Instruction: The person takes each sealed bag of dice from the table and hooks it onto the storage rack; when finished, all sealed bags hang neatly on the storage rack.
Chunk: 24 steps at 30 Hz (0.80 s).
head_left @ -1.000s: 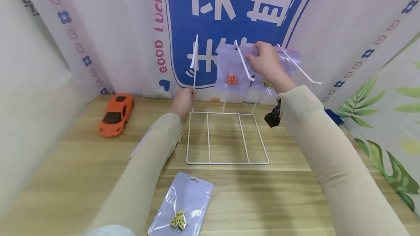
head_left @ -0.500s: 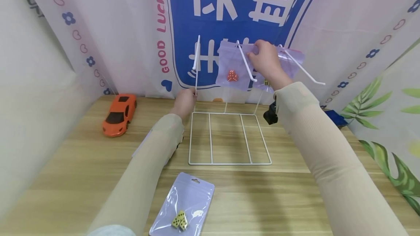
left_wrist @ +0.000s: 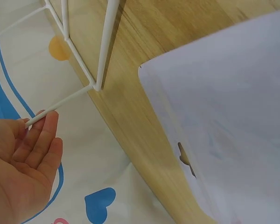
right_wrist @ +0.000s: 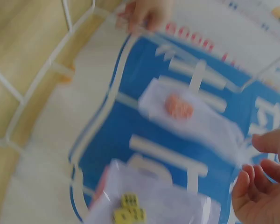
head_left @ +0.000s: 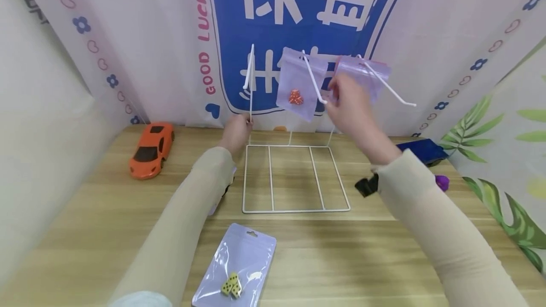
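My left hand (head_left: pixel 236 132) pinches the left upright of a white wire display rack (head_left: pixel 296 212), as the left wrist view also shows. From its middle hook hangs a lilac zip bag (head_left: pixel 286 78) with orange-red dice. Another lilac bag (head_left: pixel 366 78) hangs on the right hook, with yellow dice (right_wrist: pixel 129 210) seen in the right wrist view. My right hand (head_left: pixel 353 108) is between these two bags, beside the middle hook's tip, fingers loosely bent around nothing. The left hook (head_left: pixel 249 70) holds no bag. A bag with yellow dice (head_left: pixel 251 255) lies on the table in front.
Partly hidden by my left forearm lies another lilac bag (left_wrist: pixel 224 102). An orange toy car (head_left: pixel 147 151) stands at the left. A dark blue toy vehicle (head_left: pixel 422 150) and a small purple object (head_left: pixel 442 183) are at the right. A printed curtain (head_left: pixel 170 37) hangs behind the rack.
My right hand has let go of the bag with orange-red dice and moved down and slightly right. That bag now hangs tilted from the middle hook. My left hand stays on the upright.
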Each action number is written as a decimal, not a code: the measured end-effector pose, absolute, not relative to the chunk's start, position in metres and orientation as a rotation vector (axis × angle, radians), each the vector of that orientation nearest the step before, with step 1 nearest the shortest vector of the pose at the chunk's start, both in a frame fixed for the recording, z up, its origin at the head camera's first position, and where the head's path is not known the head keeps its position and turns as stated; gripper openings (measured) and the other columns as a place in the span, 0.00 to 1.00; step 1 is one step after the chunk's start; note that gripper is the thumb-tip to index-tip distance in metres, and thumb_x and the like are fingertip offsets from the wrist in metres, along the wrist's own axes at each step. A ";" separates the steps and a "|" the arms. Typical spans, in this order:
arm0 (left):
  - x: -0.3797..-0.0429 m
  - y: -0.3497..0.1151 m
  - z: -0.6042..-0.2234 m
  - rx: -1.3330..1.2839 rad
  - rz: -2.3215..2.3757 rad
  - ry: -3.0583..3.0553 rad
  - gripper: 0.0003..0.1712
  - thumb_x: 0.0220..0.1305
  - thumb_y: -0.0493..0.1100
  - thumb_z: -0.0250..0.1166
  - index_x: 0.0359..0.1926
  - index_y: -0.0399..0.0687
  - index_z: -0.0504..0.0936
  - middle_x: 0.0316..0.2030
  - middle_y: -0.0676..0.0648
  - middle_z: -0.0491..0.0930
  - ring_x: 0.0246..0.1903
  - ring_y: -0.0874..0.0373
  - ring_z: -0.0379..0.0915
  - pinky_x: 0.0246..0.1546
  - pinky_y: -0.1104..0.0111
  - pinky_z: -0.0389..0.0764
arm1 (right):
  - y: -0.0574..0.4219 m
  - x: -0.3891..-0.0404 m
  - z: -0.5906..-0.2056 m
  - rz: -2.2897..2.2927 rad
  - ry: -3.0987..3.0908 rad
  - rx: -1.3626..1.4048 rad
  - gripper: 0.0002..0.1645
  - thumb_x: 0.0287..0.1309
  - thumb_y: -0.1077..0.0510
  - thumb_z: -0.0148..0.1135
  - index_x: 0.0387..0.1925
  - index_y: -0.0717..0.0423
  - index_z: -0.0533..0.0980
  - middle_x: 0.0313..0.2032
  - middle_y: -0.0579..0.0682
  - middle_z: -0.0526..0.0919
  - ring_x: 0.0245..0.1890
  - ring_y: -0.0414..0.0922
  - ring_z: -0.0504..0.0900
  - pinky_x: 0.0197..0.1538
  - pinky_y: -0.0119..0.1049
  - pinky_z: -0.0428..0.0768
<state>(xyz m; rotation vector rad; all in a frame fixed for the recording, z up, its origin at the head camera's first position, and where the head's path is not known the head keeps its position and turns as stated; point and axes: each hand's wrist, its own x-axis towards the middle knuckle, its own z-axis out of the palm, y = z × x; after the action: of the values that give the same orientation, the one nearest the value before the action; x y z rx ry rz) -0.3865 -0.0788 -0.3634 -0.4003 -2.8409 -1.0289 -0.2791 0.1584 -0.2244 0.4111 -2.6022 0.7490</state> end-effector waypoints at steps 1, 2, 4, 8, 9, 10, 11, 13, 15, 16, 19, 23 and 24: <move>-0.386 -0.079 -0.363 -0.399 -1.035 -2.841 0.11 0.67 0.36 0.51 0.42 0.33 0.77 0.33 0.40 0.76 0.33 0.50 0.70 0.37 0.60 0.73 | 0.156 -0.271 -0.232 0.751 -2.616 0.465 0.09 0.56 0.64 0.59 0.37 0.66 0.71 0.29 0.55 0.74 0.28 0.48 0.71 0.31 0.37 0.73; -0.386 -0.079 -0.362 -0.398 -1.039 -2.841 0.11 0.67 0.35 0.51 0.42 0.33 0.77 0.33 0.40 0.76 0.33 0.49 0.70 0.37 0.60 0.73 | 0.151 -0.263 -0.241 0.757 -2.641 0.523 0.07 0.55 0.64 0.59 0.34 0.65 0.72 0.26 0.54 0.74 0.26 0.47 0.71 0.28 0.37 0.73; -0.386 -0.079 -0.363 -0.389 -1.056 -2.844 0.11 0.66 0.36 0.51 0.42 0.33 0.77 0.33 0.40 0.76 0.33 0.49 0.70 0.37 0.60 0.73 | 0.139 -0.248 -0.263 0.730 -2.711 0.673 0.05 0.54 0.63 0.60 0.28 0.62 0.73 0.22 0.51 0.74 0.21 0.44 0.71 0.25 0.35 0.72; -0.386 -0.081 -0.365 -0.374 -1.062 -2.856 0.10 0.67 0.35 0.50 0.41 0.34 0.76 0.34 0.40 0.76 0.33 0.49 0.70 0.38 0.60 0.73 | 0.101 -0.215 -0.312 0.626 -2.941 0.955 0.12 0.53 0.56 0.63 0.21 0.54 0.71 0.18 0.43 0.72 0.18 0.38 0.68 0.23 0.30 0.70; -0.386 -0.081 -0.366 -0.368 -1.062 -2.861 0.10 0.67 0.36 0.50 0.41 0.34 0.76 0.34 0.40 0.76 0.33 0.49 0.70 0.38 0.60 0.73 | 0.092 -0.207 -0.323 0.579 -2.987 1.027 0.14 0.52 0.53 0.64 0.20 0.53 0.71 0.18 0.42 0.71 0.18 0.37 0.68 0.23 0.29 0.69; -0.387 -0.082 -0.367 -0.365 -1.067 -2.862 0.10 0.67 0.36 0.50 0.41 0.34 0.76 0.34 0.40 0.76 0.34 0.49 0.70 0.38 0.60 0.73 | 0.083 -0.199 -0.333 0.526 -3.029 1.093 0.15 0.52 0.49 0.64 0.20 0.53 0.71 0.18 0.41 0.71 0.18 0.37 0.68 0.23 0.28 0.68; -0.387 -0.082 -0.367 -0.361 -1.073 -2.864 0.10 0.67 0.36 0.50 0.41 0.34 0.76 0.34 0.40 0.76 0.34 0.49 0.70 0.37 0.61 0.73 | 0.075 -0.191 -0.341 0.448 -3.062 1.145 0.17 0.51 0.46 0.64 0.21 0.52 0.71 0.19 0.41 0.71 0.18 0.36 0.68 0.23 0.27 0.69; -0.387 -0.082 -0.368 -0.357 -1.082 -2.863 0.09 0.67 0.36 0.50 0.40 0.35 0.76 0.34 0.41 0.76 0.34 0.49 0.70 0.37 0.61 0.73 | 0.063 -0.178 -0.354 0.265 -3.092 1.213 0.22 0.49 0.38 0.63 0.26 0.53 0.73 0.22 0.42 0.73 0.20 0.37 0.70 0.24 0.27 0.70; -0.388 -0.082 -0.367 -0.362 -1.088 -2.858 0.10 0.67 0.35 0.50 0.41 0.34 0.76 0.35 0.40 0.76 0.34 0.49 0.70 0.37 0.61 0.74 | 0.055 -0.169 -0.364 0.066 -3.090 1.235 0.31 0.44 0.31 0.62 0.35 0.53 0.75 0.27 0.43 0.75 0.24 0.38 0.72 0.25 0.29 0.72; -0.388 -0.081 -0.366 -0.363 -1.097 -2.855 0.10 0.67 0.36 0.50 0.41 0.34 0.76 0.35 0.40 0.76 0.34 0.49 0.70 0.37 0.61 0.74 | 0.053 -0.166 -0.367 -0.023 -3.086 1.234 0.36 0.41 0.28 0.60 0.39 0.53 0.75 0.30 0.44 0.75 0.26 0.39 0.73 0.25 0.30 0.72; -0.389 -0.080 -0.365 -0.371 -1.079 -2.850 0.10 0.67 0.36 0.50 0.41 0.35 0.76 0.35 0.40 0.76 0.33 0.50 0.70 0.37 0.61 0.74 | 0.050 -0.159 -0.373 -0.179 -3.072 1.209 0.47 0.33 0.21 0.57 0.49 0.48 0.72 0.36 0.44 0.74 0.32 0.42 0.74 0.26 0.32 0.73; -0.388 -0.079 -0.363 -0.372 -1.072 -2.851 0.09 0.68 0.36 0.50 0.40 0.36 0.76 0.35 0.40 0.77 0.33 0.50 0.70 0.37 0.61 0.73 | 0.050 -0.155 -0.377 -0.160 -3.045 1.221 0.48 0.30 0.18 0.55 0.50 0.42 0.70 0.39 0.42 0.72 0.37 0.43 0.73 0.29 0.34 0.73; -0.387 -0.078 -0.363 -0.368 -1.078 -2.853 0.09 0.67 0.36 0.50 0.40 0.36 0.76 0.36 0.40 0.77 0.34 0.50 0.70 0.37 0.61 0.73 | 0.050 -0.154 -0.378 -0.142 -3.038 1.227 0.49 0.30 0.18 0.55 0.51 0.42 0.70 0.40 0.43 0.72 0.39 0.43 0.73 0.30 0.35 0.73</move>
<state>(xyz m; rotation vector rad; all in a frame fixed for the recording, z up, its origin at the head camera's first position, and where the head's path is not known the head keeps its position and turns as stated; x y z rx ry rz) -0.3872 -0.0781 -0.3629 -0.3676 -2.8530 -1.0782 -0.1540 0.0502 -0.3780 1.2273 -3.0381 -0.1424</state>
